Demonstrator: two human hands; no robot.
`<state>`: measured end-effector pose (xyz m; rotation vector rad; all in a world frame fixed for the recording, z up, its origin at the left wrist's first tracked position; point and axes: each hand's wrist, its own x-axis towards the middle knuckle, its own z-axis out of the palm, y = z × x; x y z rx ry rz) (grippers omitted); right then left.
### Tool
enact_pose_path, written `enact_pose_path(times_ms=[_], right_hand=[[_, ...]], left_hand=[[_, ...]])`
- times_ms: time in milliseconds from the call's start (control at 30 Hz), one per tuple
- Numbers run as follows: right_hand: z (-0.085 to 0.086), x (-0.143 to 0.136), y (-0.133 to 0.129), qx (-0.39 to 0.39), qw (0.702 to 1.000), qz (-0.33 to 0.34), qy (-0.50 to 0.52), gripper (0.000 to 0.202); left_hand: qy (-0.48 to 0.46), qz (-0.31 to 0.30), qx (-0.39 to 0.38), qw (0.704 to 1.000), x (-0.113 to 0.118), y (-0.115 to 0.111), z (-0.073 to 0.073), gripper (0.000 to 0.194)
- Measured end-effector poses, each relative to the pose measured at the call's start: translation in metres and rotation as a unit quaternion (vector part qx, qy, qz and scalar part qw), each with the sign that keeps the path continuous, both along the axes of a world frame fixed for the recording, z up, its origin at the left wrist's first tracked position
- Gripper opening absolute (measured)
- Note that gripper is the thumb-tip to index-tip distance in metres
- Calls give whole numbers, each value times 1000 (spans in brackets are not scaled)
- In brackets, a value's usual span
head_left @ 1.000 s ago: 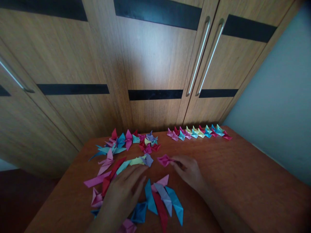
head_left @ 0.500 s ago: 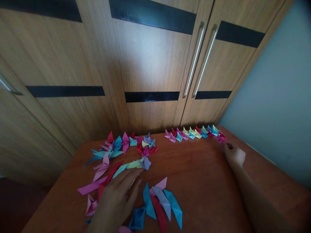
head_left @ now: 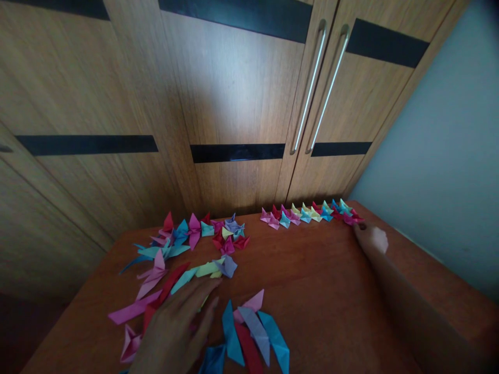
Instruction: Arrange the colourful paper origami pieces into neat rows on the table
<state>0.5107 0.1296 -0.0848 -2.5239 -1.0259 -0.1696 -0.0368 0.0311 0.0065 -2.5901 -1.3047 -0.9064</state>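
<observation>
My right hand [head_left: 371, 238] reaches to the far right of the table, its fingers pinched on a magenta paper boat [head_left: 350, 219] at the end of a double row of small folded boats [head_left: 306, 215]. My left hand [head_left: 177, 322] lies over folded paper pieces at the left, its fingers stretched out and partly covering them. Around it are a lilac piece [head_left: 227, 266], a red strip [head_left: 173, 283] and a magenta strip [head_left: 134, 309]. To its right, blue, red and lilac strips [head_left: 255, 326] lie fanned together, with a dark blue piece [head_left: 212, 360] nearby.
Paper cranes and other folded shapes [head_left: 194, 231] line the back left of the reddish-brown table [head_left: 312, 291]. A wooden cabinet [head_left: 237, 104] with metal handles [head_left: 309, 88] stands behind it, and a pale wall [head_left: 440, 182] runs along the right.
My right hand has moved slightly left, and the magenta boat sits close against the row's end. My left hand stays over the same pieces. The view has shifted a little.
</observation>
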Motion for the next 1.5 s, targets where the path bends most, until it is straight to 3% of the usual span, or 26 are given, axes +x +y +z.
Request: enact_pose_path(times_ms=[1100,1267,1500], right_hand=[[-2,2,5,4,999,37,-5,42],[-3,2,2,36,999,19,12,43],[-6,-13,-14,123,991,-31,46,42]], left_hand=[[-2,-3,-3,1000,1,1,2,27],[-2,3,-20,1000,0,2,6,26],[-6,68,-88,994,-8,5,11,27]])
